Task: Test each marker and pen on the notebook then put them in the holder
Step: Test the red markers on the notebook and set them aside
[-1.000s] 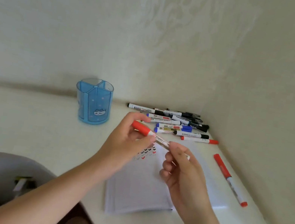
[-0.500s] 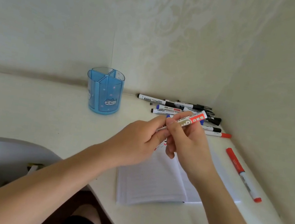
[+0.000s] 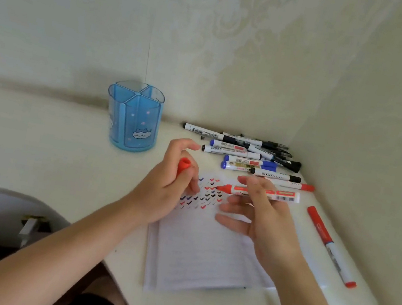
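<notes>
Right hand (image 3: 263,217) pinching uncapped red marker (image 3: 260,192) between thumb and forefinger, other fingers spread, tip over check marks on open notebook (image 3: 203,255). Left hand (image 3: 164,186) curled around red cap (image 3: 184,166). Blue three-compartment holder (image 3: 132,118) upright on bench (image 3: 34,144), visible compartments empty; marker pile (image 3: 250,155) beside the wall, well apart from holder.
</notes>
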